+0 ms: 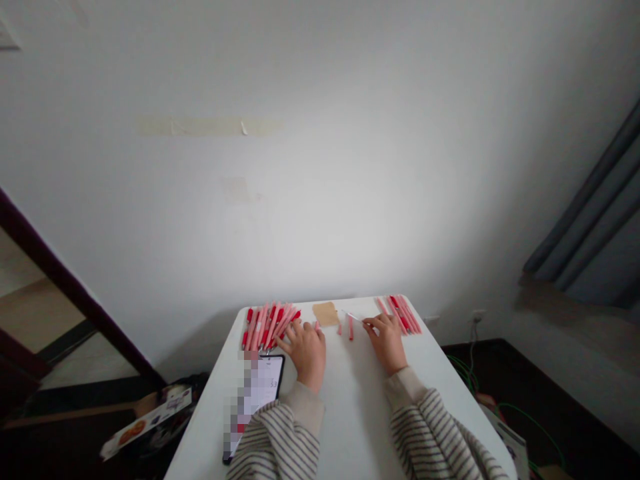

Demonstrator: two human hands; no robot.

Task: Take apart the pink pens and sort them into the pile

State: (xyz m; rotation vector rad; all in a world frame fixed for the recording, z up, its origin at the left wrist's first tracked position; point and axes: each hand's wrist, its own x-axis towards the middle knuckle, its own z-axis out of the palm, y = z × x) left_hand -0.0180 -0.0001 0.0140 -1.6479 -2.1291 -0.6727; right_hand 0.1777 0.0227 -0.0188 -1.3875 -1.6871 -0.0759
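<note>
My right hand [387,341] pinches a thin, pale stick like a pen refill [354,316], which points left over the table. Below the stick lie a pink pen barrel [351,329] with a red end and a short pink piece [339,329]. My left hand [306,352] is palm down with its fingers apart, at the right edge of a pile of pink and red pens [263,327]. A small pink part [317,325] shows just past its fingertips; whether they touch is unclear. More pink and red pens [406,315] lie beyond my right hand.
A tan square [326,313] lies at the back of the white table [350,427], which stands near the wall. On the left is a phone [265,381], partly under my left sleeve. Green cables [463,372] run on the floor at right.
</note>
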